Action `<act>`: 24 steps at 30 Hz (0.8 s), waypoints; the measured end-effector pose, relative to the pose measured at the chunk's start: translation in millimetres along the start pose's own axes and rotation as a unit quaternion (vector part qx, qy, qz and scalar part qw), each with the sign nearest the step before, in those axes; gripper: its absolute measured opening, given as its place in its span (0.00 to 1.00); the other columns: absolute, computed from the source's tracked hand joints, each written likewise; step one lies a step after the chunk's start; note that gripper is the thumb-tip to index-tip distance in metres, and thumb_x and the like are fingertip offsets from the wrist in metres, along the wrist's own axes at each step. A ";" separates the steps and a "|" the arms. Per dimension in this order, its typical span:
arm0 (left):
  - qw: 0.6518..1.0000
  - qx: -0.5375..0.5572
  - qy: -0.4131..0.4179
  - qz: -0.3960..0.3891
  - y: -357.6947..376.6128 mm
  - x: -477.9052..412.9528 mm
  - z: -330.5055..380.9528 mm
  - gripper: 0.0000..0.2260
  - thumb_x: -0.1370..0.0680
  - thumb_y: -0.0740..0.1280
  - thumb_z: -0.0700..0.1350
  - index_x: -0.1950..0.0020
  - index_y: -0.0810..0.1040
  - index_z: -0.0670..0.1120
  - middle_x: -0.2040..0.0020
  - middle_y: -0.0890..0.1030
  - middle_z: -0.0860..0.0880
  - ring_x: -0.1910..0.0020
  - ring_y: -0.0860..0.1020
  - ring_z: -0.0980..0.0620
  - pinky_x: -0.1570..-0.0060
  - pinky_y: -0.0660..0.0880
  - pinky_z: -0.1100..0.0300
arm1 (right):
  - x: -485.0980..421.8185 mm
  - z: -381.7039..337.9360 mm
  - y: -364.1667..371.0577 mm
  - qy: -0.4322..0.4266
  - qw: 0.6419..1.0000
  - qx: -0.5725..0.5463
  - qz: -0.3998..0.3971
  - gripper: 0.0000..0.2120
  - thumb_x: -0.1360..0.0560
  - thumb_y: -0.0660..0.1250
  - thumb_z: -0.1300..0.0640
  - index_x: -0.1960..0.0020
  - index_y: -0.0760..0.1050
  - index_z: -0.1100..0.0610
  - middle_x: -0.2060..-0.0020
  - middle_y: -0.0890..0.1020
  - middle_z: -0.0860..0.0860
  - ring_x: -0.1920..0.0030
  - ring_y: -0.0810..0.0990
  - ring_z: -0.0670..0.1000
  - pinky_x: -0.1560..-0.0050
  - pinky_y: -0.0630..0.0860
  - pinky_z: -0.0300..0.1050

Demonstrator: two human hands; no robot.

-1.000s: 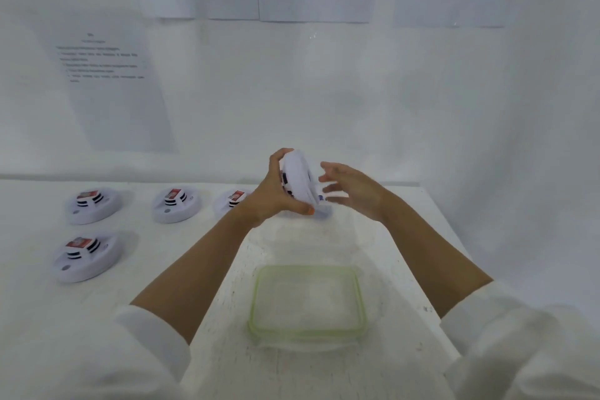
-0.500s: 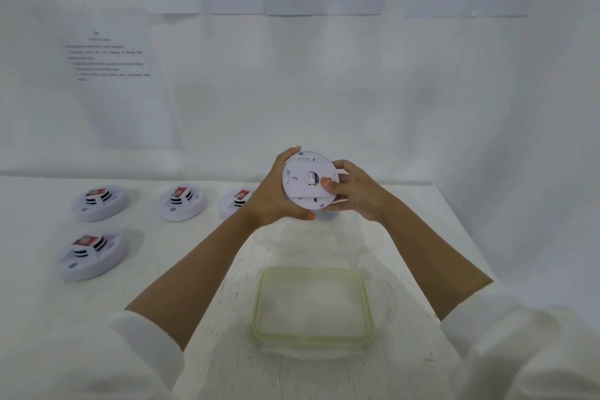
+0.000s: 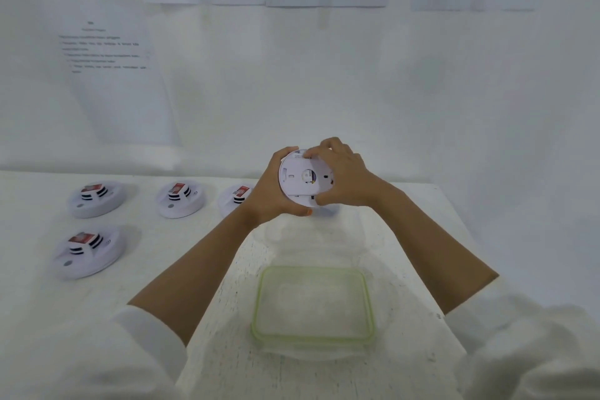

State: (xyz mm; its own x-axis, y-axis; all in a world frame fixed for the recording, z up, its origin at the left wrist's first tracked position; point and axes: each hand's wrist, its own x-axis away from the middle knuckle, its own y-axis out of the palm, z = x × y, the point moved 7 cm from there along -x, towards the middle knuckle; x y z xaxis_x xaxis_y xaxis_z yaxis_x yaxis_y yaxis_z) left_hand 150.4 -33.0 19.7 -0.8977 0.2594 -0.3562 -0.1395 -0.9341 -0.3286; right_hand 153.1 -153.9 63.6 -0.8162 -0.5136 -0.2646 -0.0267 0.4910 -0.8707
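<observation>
Fingers [image 3: 325, 147] of left hand [image 3: 267, 192] and right hand [image 3: 348, 179] tight around the smoke detector [image 3: 298, 179], on edge, back camera-facing.

Three detectors [image 3: 181, 199] line the counter [image 3: 156, 237] at far left, a fourth detector [image 3: 89, 250] nearer; green-rimmed container [image 3: 313, 268] up front, printed sheets [image 3: 113, 75] on the wall.

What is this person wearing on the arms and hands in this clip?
The white fabric left sleeve and right sleeve stop near the elbows, leaving both forearms bare. The left hand and right hand wear no gloves, and no ring or watch shows. The left thumbnail looks orange-painted.
</observation>
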 end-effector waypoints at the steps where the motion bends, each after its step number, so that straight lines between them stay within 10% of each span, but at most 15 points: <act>1: 1.000 0.004 -0.001 0.001 -0.5 -0.5 -0.6 0.47 0.47 0.78 0.41 0.34 0.58 0.49 0.39 0.68 0.52 0.46 0.71 0.73 0.52 0.72 0.74 | -1.2 -1.8 0.2 -0.001 1.000 0.019 -0.001 0.35 0.37 0.75 0.55 0.34 0.65 0.50 0.42 0.64 0.49 0.44 0.62 0.47 0.42 0.58 0.42; 24: 0.999 0.002 -0.036 -0.018 -2.9 0.7 -10.8 0.44 0.45 0.76 0.36 0.35 0.59 0.51 0.40 0.67 0.55 0.44 0.70 0.67 0.54 0.73 0.74 | -11.1 -13.6 11.9 -0.079 0.991 0.108 -0.022 0.31 0.39 0.75 0.55 0.39 0.68 0.55 0.44 0.72 0.49 0.46 0.70 0.50 0.48 0.59 0.44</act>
State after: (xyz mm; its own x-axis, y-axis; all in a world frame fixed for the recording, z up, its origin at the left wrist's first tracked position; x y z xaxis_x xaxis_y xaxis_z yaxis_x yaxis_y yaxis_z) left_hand 154.7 -27.4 10.9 -0.9197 0.2754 -0.2797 -0.1746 -0.9252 -0.3368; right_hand 154.0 -132.7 61.8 -0.7156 -0.6440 -0.2704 0.0773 0.3117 -0.9470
